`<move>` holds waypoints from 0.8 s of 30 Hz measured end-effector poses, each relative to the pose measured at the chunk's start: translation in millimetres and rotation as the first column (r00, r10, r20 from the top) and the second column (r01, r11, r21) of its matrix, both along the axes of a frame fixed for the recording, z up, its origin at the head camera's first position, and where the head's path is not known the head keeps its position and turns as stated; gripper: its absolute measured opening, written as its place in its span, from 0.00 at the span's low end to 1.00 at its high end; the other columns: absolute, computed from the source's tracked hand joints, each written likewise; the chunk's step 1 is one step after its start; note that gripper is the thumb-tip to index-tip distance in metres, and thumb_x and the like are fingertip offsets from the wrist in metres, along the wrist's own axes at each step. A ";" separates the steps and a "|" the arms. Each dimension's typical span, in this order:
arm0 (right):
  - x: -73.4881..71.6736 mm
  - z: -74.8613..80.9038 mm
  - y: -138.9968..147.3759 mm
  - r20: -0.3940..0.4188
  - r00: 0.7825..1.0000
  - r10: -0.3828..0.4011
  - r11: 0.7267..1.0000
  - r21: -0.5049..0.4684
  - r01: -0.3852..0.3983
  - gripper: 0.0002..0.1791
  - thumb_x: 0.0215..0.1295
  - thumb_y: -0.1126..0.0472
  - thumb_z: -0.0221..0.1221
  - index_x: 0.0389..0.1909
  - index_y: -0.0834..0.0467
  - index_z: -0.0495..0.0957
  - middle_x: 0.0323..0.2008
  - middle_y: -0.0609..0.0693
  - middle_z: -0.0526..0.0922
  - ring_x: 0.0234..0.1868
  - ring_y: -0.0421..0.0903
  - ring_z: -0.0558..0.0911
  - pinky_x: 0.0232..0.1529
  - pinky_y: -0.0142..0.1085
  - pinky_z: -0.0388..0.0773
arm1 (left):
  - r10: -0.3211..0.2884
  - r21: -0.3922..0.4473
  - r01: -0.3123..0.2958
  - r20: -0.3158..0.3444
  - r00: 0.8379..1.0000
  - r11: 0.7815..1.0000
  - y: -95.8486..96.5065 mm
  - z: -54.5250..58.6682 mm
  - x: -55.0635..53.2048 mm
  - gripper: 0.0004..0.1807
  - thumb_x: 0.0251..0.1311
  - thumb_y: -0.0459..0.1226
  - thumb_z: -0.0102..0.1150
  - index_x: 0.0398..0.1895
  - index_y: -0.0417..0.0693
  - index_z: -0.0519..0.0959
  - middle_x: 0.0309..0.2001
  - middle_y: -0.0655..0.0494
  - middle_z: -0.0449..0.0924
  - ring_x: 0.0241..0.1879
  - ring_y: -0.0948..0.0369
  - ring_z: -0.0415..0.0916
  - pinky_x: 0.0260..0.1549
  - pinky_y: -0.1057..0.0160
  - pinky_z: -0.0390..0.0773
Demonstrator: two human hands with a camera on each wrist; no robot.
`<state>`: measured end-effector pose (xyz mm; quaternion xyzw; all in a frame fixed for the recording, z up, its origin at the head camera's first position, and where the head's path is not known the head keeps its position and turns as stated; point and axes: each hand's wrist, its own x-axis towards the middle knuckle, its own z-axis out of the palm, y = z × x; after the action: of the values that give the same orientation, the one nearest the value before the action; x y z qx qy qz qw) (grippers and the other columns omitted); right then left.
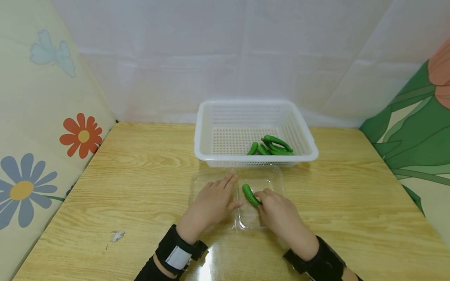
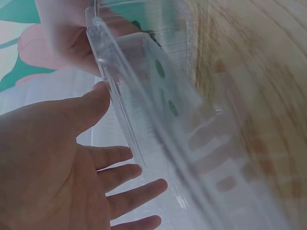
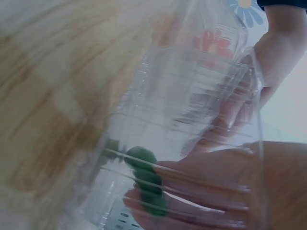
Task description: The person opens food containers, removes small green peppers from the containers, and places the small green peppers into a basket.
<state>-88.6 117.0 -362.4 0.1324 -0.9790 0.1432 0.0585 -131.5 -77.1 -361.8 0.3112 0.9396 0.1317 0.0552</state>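
A clear plastic hinged container (image 1: 251,221) lies opened flat on the table, its two halves side by side. My right hand (image 1: 283,212) pinches a green chili pepper (image 1: 249,194) by one end, over the container's right half. Seen through the clear wall in the right wrist view, the pepper (image 3: 147,179) sits at the fingertips. Over the left half, near the middle fold, is my left hand (image 1: 213,200), its fingers extended. In the left wrist view the left hand (image 2: 53,158) has its thumb and straight fingers at the container's edge (image 2: 120,103).
Behind the container stands a white perforated basket (image 1: 203,134), with several green chili peppers (image 1: 277,143) in its right front part. A white sheet (image 1: 161,62) rises at the back. Flower-printed panels (image 1: 45,117) flank the wooden table (image 1: 140,171).
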 end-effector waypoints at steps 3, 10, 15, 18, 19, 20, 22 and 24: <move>1.3 3.2 -0.2 -0.020 1.000 0.006 1.000 -0.015 -0.006 0.17 0.51 0.74 0.68 0.44 0.64 0.84 0.31 0.52 0.81 0.29 0.48 0.81 0.27 0.40 0.82 | 0.000 -0.004 0.000 0.000 1.000 1.000 0.3 -0.5 -0.3 0.43 0.69 0.58 0.51 0.77 0.42 0.54 0.77 0.47 0.50 0.71 0.49 0.60 0.68 0.47 0.63; 4.1 13.4 2.7 -0.088 0.996 0.029 0.998 -0.045 -0.033 0.16 0.50 0.75 0.66 0.43 0.65 0.84 0.35 0.55 0.84 0.34 0.51 0.84 0.33 0.42 0.84 | -0.004 -0.021 0.004 -0.007 1.000 1.000 0.7 1.7 1.7 0.43 0.69 0.59 0.48 0.77 0.43 0.54 0.77 0.47 0.49 0.71 0.49 0.59 0.68 0.47 0.63; 5.4 27.4 9.3 -0.067 0.998 -0.003 0.998 -0.064 -0.001 0.15 0.55 0.72 0.67 0.45 0.63 0.84 0.40 0.56 0.86 0.36 0.52 0.85 0.33 0.43 0.84 | -0.010 -0.037 0.009 -0.018 1.000 0.999 1.1 3.0 3.3 0.43 0.69 0.59 0.47 0.77 0.43 0.55 0.77 0.48 0.50 0.71 0.50 0.60 0.68 0.48 0.64; 6.4 36.2 15.0 -0.065 0.998 -0.022 0.997 -0.077 0.017 0.16 0.56 0.71 0.68 0.47 0.63 0.83 0.37 0.54 0.85 0.30 0.46 0.83 0.25 0.38 0.81 | -0.010 -0.042 0.009 -0.016 1.000 0.999 1.6 3.6 3.4 0.43 0.69 0.59 0.48 0.77 0.43 0.55 0.77 0.48 0.50 0.71 0.50 0.60 0.68 0.49 0.64; 6.8 38.9 16.6 -0.061 0.998 -0.030 0.996 -0.082 0.025 0.16 0.57 0.70 0.68 0.48 0.62 0.83 0.36 0.53 0.85 0.28 0.44 0.81 0.23 0.36 0.80 | -0.010 -0.043 0.009 -0.012 1.000 0.999 1.8 3.9 3.4 0.43 0.69 0.59 0.48 0.77 0.43 0.54 0.77 0.48 0.50 0.71 0.50 0.60 0.68 0.49 0.64; 6.9 41.5 18.1 -0.061 0.997 -0.036 0.996 -0.085 0.031 0.16 0.58 0.70 0.68 0.48 0.62 0.83 0.35 0.52 0.84 0.26 0.42 0.79 0.21 0.34 0.77 | -0.008 -0.041 0.008 -0.007 1.000 0.999 2.0 4.4 3.4 0.42 0.69 0.59 0.49 0.77 0.43 0.55 0.77 0.48 0.50 0.71 0.50 0.60 0.68 0.49 0.64; 7.0 45.8 21.0 -0.066 0.997 -0.050 0.995 -0.090 0.044 0.16 0.60 0.69 0.67 0.49 0.61 0.82 0.35 0.52 0.84 0.23 0.39 0.75 0.18 0.32 0.72 | -0.006 -0.034 0.006 0.005 1.000 0.999 2.4 5.4 3.4 0.42 0.69 0.58 0.50 0.77 0.43 0.55 0.77 0.48 0.50 0.71 0.50 0.60 0.68 0.48 0.63; 7.7 49.5 24.1 -0.085 0.995 -0.058 0.994 -0.101 0.049 0.16 0.61 0.69 0.66 0.50 0.61 0.82 0.36 0.52 0.85 0.20 0.37 0.70 0.15 0.30 0.68 | -0.004 -0.028 0.004 0.015 1.000 1.000 2.5 6.2 3.4 0.42 0.69 0.57 0.50 0.77 0.43 0.55 0.77 0.48 0.51 0.71 0.50 0.60 0.69 0.48 0.62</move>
<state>-80.9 141.1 -312.9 0.1092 -0.9704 0.1841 0.1117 -128.0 -74.6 -355.7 0.3111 0.9403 0.1207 0.0670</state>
